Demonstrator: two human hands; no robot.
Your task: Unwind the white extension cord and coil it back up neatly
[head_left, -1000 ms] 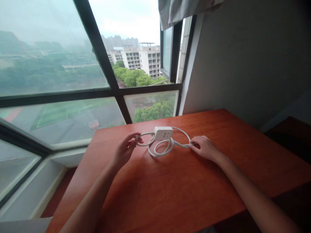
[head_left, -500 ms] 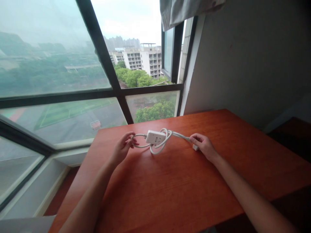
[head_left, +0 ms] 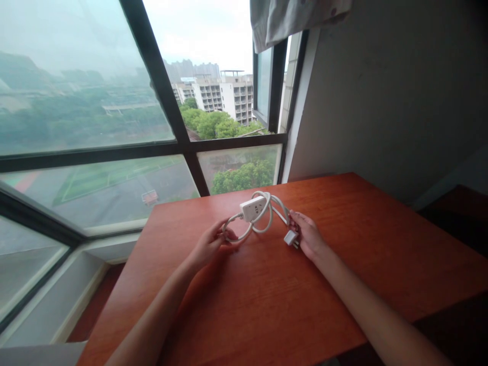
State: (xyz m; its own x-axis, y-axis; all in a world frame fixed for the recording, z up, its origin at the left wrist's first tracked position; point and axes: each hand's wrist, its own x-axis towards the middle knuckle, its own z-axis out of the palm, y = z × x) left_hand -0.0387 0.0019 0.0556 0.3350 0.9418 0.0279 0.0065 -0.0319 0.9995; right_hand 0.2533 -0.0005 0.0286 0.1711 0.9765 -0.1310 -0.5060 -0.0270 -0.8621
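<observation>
A white power strip (head_left: 253,208) with a looped white cable (head_left: 267,217) hangs just above a red-brown wooden table (head_left: 274,300). My left hand (head_left: 211,244) pinches the cable's left loop, fingers closed around it. My right hand (head_left: 308,237) is closed on the cable near its white plug (head_left: 290,237), which dangles by my fingers. The strip is lifted between both hands, tilted, with the cable coiled round it.
A large window with dark frames (head_left: 168,114) runs along the table's far and left side. A grey wall (head_left: 385,91) stands at the right. Cloth (head_left: 290,15) hangs at the top. The floor (head_left: 91,305) drops away left of the table.
Both hands have come closer together and lifted the strip off the table. The plug, earlier under my right hand, now dangles free beside it. The cable loops have bunched up.
</observation>
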